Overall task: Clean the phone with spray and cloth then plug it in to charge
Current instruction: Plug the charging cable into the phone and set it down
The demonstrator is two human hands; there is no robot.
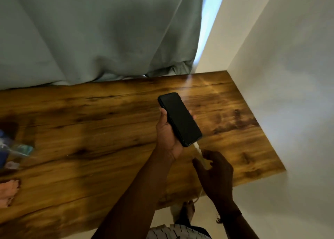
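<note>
At the left edge of the bench, a pink cloth and a blurred bottle-like thing lie apart from you, which suggests the cleaning is done. Over the bench's right half, your left hand has its grip wrapped round the dark-screened phone, with a white cable seated in the phone's bottom end. Your right hand hovers just below, its grip wide and loose about the cable; the plug looks in, the screen shows no charging, and the phone is not yet set down.
</note>
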